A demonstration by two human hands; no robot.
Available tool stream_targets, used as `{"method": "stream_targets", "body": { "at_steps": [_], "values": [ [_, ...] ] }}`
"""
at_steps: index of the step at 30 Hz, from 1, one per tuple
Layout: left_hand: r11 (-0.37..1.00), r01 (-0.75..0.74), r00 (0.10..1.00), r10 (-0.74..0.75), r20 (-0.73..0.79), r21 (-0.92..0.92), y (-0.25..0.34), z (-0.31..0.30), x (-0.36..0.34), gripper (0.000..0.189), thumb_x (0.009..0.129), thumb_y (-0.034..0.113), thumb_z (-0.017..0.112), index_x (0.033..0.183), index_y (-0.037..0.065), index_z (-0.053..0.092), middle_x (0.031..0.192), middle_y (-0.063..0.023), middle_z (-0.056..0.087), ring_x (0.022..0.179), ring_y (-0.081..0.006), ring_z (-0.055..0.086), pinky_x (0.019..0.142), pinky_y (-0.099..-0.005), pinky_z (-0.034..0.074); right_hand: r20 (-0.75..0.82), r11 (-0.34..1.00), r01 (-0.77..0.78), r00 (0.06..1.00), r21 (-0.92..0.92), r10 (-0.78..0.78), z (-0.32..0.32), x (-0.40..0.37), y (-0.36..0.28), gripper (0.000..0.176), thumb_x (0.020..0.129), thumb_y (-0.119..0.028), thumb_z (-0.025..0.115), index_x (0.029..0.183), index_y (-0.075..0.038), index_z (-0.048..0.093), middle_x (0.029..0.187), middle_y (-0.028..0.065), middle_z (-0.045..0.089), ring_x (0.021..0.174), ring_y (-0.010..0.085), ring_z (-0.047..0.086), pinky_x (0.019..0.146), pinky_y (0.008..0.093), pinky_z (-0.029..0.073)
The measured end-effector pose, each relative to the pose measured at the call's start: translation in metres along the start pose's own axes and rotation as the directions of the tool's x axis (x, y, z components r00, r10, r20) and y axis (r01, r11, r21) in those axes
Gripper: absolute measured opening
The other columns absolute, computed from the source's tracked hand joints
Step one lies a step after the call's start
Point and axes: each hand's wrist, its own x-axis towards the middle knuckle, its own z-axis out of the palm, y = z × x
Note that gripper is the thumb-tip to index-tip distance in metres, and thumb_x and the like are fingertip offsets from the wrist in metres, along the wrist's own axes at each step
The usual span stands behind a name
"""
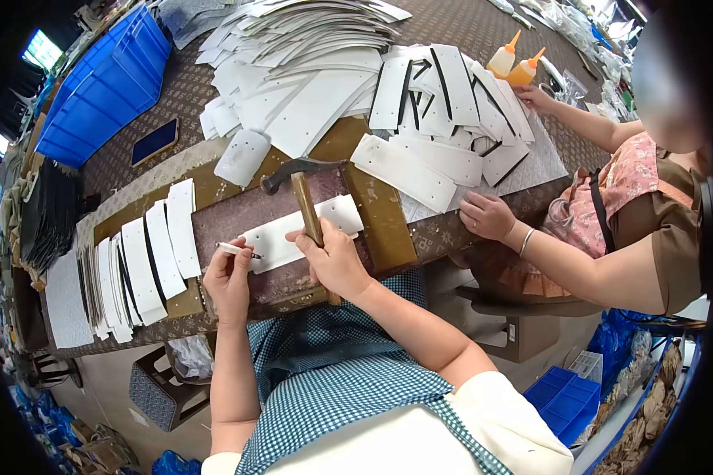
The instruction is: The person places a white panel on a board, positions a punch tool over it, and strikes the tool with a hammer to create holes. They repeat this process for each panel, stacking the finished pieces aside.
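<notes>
My left hand (228, 283) pinches a white pen-shaped tool (236, 250) with a dark tip, over the left part of a white strip (333, 215). The strip has small holes and lies on a worn reddish-brown board (238, 207). Wrapped in my right hand (334, 260) is a hammer's wooden handle (307, 207); its dark head (297, 172) points away from me, above the strip's far side. My right fingertips overlap the strip in this view. To the left, a fanned row of white and black strips (144, 257) lies along the table.
A large pile of white pieces (309, 95) covers the far side. At right, a co-worker's hands (487, 215) rest by more white strips (408, 170) and glue bottles (523, 71). A blue crate (107, 87), a phone (154, 142) and a curved white piece (243, 158) sit further left.
</notes>
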Motion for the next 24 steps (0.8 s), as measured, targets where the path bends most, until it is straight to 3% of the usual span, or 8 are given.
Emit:
{"method": "stream_targets", "body": {
  "at_steps": [9, 12, 20, 24],
  "values": [
    [0.997, 0.027, 1.000, -0.027, 0.002, -0.067, 0.0014, 0.0016, -0.0015, 0.021, 0.097, 0.008, 0.065, 0.115, -0.003, 0.066, 0.100, -0.0064, 0.071, 0.091, -0.0108, 0.064, 0.084, -0.0245, 0.051, 0.001, 1.000, -0.024, 1.000, 0.019, 0.024, 0.0006, 0.0022, 0.0036, 0.023, 0.101, -0.021, 0.057, 0.103, 0.002, 0.055, 0.101, 0.0108, 0.074, 0.048, 0.0098, 0.058, 0.045, 0.0259, 0.049],
    [0.994, 0.040, 0.999, -0.039, 0.020, -0.102, -0.0017, 0.0002, -0.0010, 0.022, 0.097, 0.009, 0.065, 0.115, -0.003, 0.066, 0.100, -0.0067, 0.071, 0.092, -0.0110, 0.064, 0.084, -0.0243, 0.050, -0.026, 0.999, 0.031, 0.999, 0.041, -0.030, 0.0012, 0.0018, 0.0066, 0.023, 0.101, -0.021, 0.057, 0.102, 0.002, 0.055, 0.101, 0.0102, 0.074, 0.047, 0.0098, 0.058, 0.045, 0.0261, 0.048],
    [1.000, 0.024, 1.000, -0.024, -0.001, -0.010, 0.0023, 0.0005, -0.0018, 0.020, 0.097, 0.008, 0.065, 0.113, -0.003, 0.067, 0.101, -0.0064, 0.071, 0.092, -0.0125, 0.065, 0.084, -0.0254, 0.051, -0.011, 1.000, 0.012, 1.000, 0.024, -0.012, 0.0013, 0.0007, 0.0027, 0.023, 0.101, -0.021, 0.057, 0.104, 0.002, 0.057, 0.091, 0.0070, 0.073, 0.047, 0.0098, 0.057, 0.045, 0.0255, 0.049],
    [0.983, -0.181, 0.983, 0.180, -0.028, -0.030, 0.0059, 0.0025, -0.0078, 0.013, 0.097, 0.006, 0.063, 0.106, -0.002, 0.066, 0.106, -0.0101, 0.069, 0.098, -0.0156, 0.063, 0.087, -0.0285, 0.050, -0.017, 0.999, 0.037, 0.999, 0.013, -0.037, 0.0014, 0.0022, 0.0080, 0.023, 0.101, -0.022, 0.057, 0.103, 0.001, 0.058, 0.084, 0.0060, 0.070, 0.047, 0.0100, 0.058, 0.045, 0.0262, 0.049]
  ]
}}
